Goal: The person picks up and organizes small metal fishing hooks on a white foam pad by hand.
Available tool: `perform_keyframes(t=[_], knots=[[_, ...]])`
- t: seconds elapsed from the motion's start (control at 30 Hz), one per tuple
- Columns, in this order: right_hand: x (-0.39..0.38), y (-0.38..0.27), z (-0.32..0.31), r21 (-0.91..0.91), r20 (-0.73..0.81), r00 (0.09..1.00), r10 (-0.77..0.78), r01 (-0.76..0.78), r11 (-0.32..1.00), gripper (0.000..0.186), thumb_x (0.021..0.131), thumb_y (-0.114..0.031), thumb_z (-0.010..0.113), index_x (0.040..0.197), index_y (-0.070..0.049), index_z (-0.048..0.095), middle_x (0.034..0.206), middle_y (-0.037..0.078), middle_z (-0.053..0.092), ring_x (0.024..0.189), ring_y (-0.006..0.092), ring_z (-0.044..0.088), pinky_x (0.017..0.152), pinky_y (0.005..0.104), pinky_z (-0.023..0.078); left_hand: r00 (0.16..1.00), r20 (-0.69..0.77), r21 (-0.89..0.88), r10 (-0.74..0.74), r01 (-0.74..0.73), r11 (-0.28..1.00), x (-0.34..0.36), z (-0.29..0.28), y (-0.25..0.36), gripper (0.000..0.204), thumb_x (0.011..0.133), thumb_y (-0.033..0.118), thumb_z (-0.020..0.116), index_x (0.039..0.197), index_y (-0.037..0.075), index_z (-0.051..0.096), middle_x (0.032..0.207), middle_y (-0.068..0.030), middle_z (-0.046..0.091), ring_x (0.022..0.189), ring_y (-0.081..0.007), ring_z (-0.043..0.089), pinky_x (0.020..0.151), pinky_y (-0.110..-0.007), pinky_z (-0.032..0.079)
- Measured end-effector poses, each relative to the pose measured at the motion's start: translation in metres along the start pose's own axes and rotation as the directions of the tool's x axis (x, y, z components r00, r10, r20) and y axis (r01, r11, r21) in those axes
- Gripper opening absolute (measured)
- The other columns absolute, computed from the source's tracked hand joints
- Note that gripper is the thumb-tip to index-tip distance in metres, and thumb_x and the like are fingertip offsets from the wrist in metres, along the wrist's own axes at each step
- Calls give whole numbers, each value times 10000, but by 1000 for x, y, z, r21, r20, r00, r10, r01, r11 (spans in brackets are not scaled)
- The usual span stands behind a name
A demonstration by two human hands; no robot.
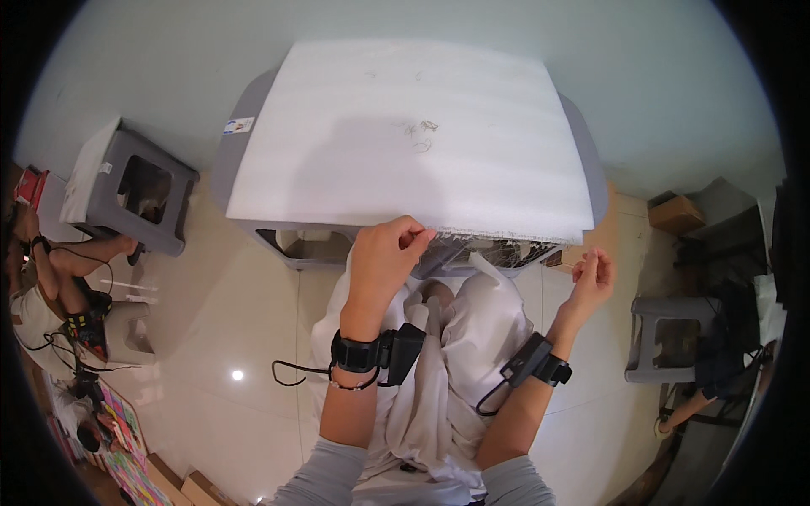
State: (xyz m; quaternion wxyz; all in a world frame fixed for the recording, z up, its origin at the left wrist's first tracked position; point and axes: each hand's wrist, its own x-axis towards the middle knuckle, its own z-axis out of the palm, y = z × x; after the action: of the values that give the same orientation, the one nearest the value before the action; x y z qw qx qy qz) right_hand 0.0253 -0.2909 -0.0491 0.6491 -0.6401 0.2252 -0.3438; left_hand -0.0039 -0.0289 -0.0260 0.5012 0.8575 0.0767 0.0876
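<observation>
My left hand is at the front edge of the white foam sheet, its thumb and forefinger pinched on one end of a thin fringed strip. From there the strip runs rightward along the edge, with fine dark and pale threads hanging below it. My right hand is raised beyond the strip's right end, fingers curled and thumb pressed to them; anything between them is too small to make out. A few small tufts of dark thread lie on the sheet.
The sheet covers a grey plastic table against the wall. Pale cloth drapes over my lap. At left is another grey stool near a seated person's legs; at right are a grey stool and a cardboard box. Cables hang from my wrist devices.
</observation>
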Motion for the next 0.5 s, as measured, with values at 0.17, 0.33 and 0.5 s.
perform_keyframes(t=[0.17, 0.33, 0.5], knots=[[16, 18, -24, -284, 137, 977, -166, 199, 938, 128, 860, -122, 630, 897, 0, 641, 722, 18, 619, 598, 67, 535, 539, 205, 413, 998, -48, -52, -50, 48, 997, -2, 0, 5, 208, 818, 193, 680, 752, 1, 635, 549, -51, 577, 470, -91, 538, 473, -226, 399], [9, 21, -17, -386, 220, 968, -121, 200, 900, 160, 845, -136, 661, 882, 19, 668, 705, 32, 641, 624, 75, 575, 593, 211, 459, 990, -130, -59, -58, 51, 997, 1, -1, 5, 125, 831, 144, 653, 842, 25, 618, 540, -38, 559, 479, -77, 525, 473, -226, 389], [7, 25, -13, -307, 211, 966, -148, 209, 929, 157, 837, -130, 669, 869, 24, 669, 702, 39, 647, 617, 84, 579, 584, 216, 467, 986, -166, -45, -8, 0, 999, 0, -3, 3, 80, 833, 122, 627, 881, 86, 575, 543, -41, 559, 475, -133, 538, 476, -267, 393]])
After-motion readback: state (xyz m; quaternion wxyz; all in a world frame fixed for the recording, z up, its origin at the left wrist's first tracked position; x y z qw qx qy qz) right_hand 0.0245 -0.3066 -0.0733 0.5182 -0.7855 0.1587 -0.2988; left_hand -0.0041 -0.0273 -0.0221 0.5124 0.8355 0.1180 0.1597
